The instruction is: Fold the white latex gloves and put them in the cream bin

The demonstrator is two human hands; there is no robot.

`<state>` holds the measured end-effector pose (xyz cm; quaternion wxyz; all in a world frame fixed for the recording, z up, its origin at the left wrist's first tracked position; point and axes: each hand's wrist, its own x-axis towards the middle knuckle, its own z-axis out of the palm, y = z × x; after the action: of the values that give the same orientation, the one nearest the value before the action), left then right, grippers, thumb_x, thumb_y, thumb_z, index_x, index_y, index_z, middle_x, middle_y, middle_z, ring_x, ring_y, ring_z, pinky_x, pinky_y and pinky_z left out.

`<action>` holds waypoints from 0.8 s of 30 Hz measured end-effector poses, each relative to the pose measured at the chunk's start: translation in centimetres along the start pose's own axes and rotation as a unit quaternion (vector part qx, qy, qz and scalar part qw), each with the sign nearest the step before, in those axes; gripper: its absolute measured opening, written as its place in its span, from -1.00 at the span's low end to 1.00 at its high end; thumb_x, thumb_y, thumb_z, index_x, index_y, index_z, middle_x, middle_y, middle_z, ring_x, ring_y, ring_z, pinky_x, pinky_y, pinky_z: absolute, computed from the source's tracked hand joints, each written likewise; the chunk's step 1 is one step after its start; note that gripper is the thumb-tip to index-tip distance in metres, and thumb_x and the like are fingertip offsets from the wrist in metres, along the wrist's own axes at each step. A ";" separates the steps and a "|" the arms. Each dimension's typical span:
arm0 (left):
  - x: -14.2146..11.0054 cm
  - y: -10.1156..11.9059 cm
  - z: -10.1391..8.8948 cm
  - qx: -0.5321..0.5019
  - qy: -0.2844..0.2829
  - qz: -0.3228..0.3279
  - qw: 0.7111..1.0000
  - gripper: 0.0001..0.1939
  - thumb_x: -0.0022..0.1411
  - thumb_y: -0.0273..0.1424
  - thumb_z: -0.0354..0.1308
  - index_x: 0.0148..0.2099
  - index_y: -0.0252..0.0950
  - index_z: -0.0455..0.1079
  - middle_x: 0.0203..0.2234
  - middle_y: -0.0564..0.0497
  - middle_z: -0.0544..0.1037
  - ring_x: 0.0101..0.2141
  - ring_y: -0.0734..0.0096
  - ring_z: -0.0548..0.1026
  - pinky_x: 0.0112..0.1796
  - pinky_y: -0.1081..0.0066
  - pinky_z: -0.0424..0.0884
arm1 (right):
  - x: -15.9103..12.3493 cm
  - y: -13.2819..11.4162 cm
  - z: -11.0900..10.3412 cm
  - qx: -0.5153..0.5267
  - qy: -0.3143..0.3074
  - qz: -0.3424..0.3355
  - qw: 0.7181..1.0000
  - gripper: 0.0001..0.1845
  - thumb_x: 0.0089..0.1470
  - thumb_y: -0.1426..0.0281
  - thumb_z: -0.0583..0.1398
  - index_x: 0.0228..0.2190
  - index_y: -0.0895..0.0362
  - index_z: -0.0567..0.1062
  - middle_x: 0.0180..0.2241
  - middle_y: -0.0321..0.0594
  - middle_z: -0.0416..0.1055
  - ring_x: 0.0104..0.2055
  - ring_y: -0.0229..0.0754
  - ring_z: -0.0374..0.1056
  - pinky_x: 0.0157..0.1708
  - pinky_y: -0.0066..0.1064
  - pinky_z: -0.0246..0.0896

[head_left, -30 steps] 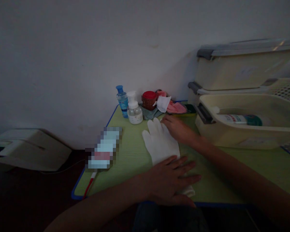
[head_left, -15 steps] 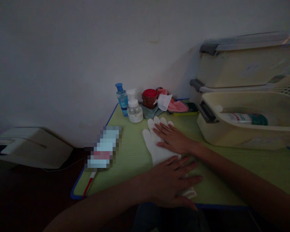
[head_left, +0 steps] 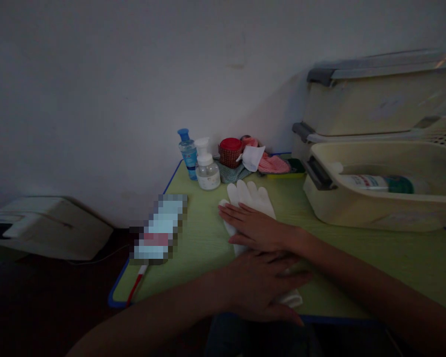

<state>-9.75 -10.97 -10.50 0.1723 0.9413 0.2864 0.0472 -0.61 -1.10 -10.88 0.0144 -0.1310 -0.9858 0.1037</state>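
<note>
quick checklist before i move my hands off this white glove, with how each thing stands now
1. Glove flat on the table: ok, the visible fingers lie spread.
2. Left hand open, by the cuff end: ok.
3. Right hand open, across the palm and thumb: ok.
4. Hands well apart: not ok, they overlap or nearly meet in this view.
5. Glove smooth under the hands: cannot tell, they cover it.
6. Pump bottle upright, away from both hands: ok.
</note>
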 end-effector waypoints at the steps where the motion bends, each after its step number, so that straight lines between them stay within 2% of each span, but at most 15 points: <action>1: 0.0 0.0 0.1 0.001 0.001 0.000 1.000 -0.33 0.26 -0.05 -0.11 0.28 -0.32 -0.02 0.24 -0.23 0.09 0.25 0.11 0.02 0.18 0.13 0.01 | 0.1 0.1 0.2 0.001 -0.010 0.006 1.000 -0.26 0.20 0.11 -0.05 0.24 0.33 -0.04 0.28 0.02 -0.23 0.33 -0.09 -0.30 0.27 -0.15 -0.27; 4: 0.1 0.0 0.2 0.006 0.008 0.004 1.000 -0.31 0.25 -0.04 -0.09 0.28 -0.34 -0.01 0.24 -0.27 0.08 0.24 0.09 0.03 0.17 0.13 0.02 | 0.3 0.4 0.5 0.009 -0.026 0.009 1.000 -0.20 0.17 0.07 -0.02 0.24 0.35 -0.06 0.28 0.04 -0.25 0.33 -0.05 -0.32 0.26 -0.12 -0.29; 10: -0.1 -0.2 0.1 0.031 0.025 0.029 0.999 -0.36 0.27 -0.04 -0.15 0.27 -0.32 0.02 0.23 -0.22 0.12 0.24 0.14 0.05 0.16 0.17 0.08 | 0.3 0.4 0.5 0.020 -0.009 0.004 1.000 -0.21 0.16 0.07 -0.01 0.24 0.31 -0.04 0.28 0.04 -0.22 0.33 -0.04 -0.29 0.25 -0.10 -0.27; 14: -0.1 -0.5 0.4 0.073 0.052 0.055 0.994 -0.35 0.27 -0.06 -0.13 0.25 -0.39 0.06 0.19 -0.26 0.19 0.20 0.15 0.15 0.15 0.23 0.11 | 0.2 0.4 0.7 0.012 -0.005 0.005 1.000 -0.18 0.14 0.05 0.00 0.23 0.33 -0.03 0.28 0.05 -0.22 0.33 -0.03 -0.28 0.25 -0.11 -0.26; 17: 0.0 -0.3 1.0 0.134 0.085 0.124 0.980 -0.41 0.29 -0.10 -0.12 0.18 -0.44 0.19 0.14 -0.23 0.28 0.20 0.23 0.16 0.18 0.32 0.03 | 0.4 0.7 1.1 -0.003 0.001 0.004 1.000 -0.15 0.13 0.04 0.02 0.23 0.36 -0.04 0.28 0.05 -0.21 0.32 -0.02 -0.27 0.25 -0.10 -0.24; 20: 0.0 0.1 0.9 0.193 0.141 0.200 0.950 -0.50 0.31 -0.12 -0.17 0.07 -0.35 0.32 0.12 -0.12 0.33 0.19 0.30 0.17 0.19 0.35 0.03 | 0.5 0.9 1.6 -0.004 0.022 -0.002 1.000 -0.14 0.10 0.03 0.05 0.23 0.36 0.00 0.27 0.07 -0.17 0.31 0.02 -0.21 0.23 -0.07 -0.17; 22: -0.2 0.0 -0.1 0.207 0.189 0.183 0.942 -0.53 0.32 -0.15 -0.18 0.03 -0.33 0.34 0.07 -0.12 0.38 0.13 0.29 0.27 0.14 0.31 0.13 | 0.6 1.0 1.8 0.008 0.052 -0.009 0.999 -0.25 0.10 0.09 0.07 0.20 0.24 0.12 0.25 -0.03 -0.07 0.29 0.01 -0.13 0.23 -0.09 -0.10; 24: -0.5 -1.1 -1.7 0.194 0.234 0.077 0.949 -0.61 0.33 -0.25 -0.15 -0.01 -0.38 0.36 -0.04 -0.18 0.46 -0.01 0.26 0.40 0.04 0.26 0.27 | 0.6 0.9 1.8 0.019 0.077 -0.014 0.997 -0.44 0.13 0.16 0.06 0.13 0.08 0.28 0.19 -0.16 0.12 0.26 -0.04 -0.02 0.22 -0.15 -0.04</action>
<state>-11.06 -9.89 -9.25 -0.0900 0.9383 0.2489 0.2227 -1.03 -0.49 -12.85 0.0938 -0.1243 -0.9815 0.1118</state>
